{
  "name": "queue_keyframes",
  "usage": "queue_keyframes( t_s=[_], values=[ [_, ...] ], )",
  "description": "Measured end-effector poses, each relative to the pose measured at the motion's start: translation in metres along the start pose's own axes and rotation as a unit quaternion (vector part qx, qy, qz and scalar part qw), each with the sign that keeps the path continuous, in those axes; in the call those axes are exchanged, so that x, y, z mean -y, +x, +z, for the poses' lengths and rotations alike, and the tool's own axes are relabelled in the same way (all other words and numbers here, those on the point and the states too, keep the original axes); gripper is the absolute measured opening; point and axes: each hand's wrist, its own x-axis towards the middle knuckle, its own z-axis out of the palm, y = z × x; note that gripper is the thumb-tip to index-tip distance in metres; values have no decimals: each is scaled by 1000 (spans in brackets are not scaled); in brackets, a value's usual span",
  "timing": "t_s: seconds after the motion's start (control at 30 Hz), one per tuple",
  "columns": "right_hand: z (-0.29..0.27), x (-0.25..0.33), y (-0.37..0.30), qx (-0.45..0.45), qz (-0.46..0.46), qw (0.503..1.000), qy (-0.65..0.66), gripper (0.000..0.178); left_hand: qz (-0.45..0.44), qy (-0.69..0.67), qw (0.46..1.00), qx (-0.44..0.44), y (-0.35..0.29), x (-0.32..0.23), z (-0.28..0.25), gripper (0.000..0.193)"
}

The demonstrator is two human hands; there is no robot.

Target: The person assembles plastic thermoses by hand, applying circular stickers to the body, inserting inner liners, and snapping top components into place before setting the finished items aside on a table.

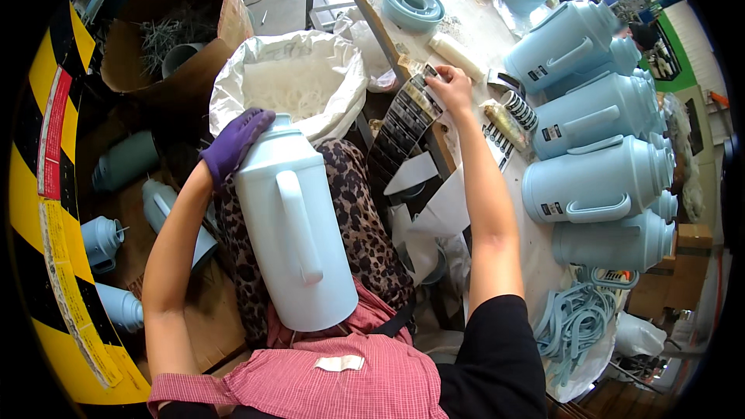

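Observation:
My left hand (236,147), in a purple glove, grips the neck end of a light blue thermos jug (268,217). The jug leans on my lap, its long handle facing up. At the table edge, the bare fingers of my right hand (452,91) pinch the upper end of a sheet of black labels (397,130). White backing paper (411,174) hangs below that sheet. Close to the right hand, a roll with black-and-white stripes (520,111) and a wrapped tube-like roll (503,126) lie on the table.
Several labelled blue jugs (594,178) line the table's right side. Blue handle straps (576,318) lie nearer me. A white sack (289,77) of translucent pieces stands ahead, beside a brown drum (167,23). More jugs (101,240) lie at left, near a striped yellow-black barrier (58,264).

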Motion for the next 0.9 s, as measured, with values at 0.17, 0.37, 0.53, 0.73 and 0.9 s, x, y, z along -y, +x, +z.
queue_keyframes(
  t_s=[0.17, 0.37, 0.53, 0.73, 0.9],
  values=[
    [17, 25, -28, -64, 2, 997, 37, 28, -23, 65, 979, -192, -15, 23, 8, 58],
    [-27, 78, -111, -88, -194, 967, 141, 12, 117, -117, 919, -359, -124, 3, 49, 37],
    [-102, 156, -268, 283, 57, 904, 316, 31, 235, 162, 943, -172, -250, -17, 97, 72],
    [-78, 194, -337, 486, 206, 751, 396, 40, 236, 237, 932, -142, -265, -2, 136, 76],
    [-67, 198, -341, 522, 190, 745, 370, 32, 251, 246, 922, -162, -267, -9, 139, 65]
  ],
)
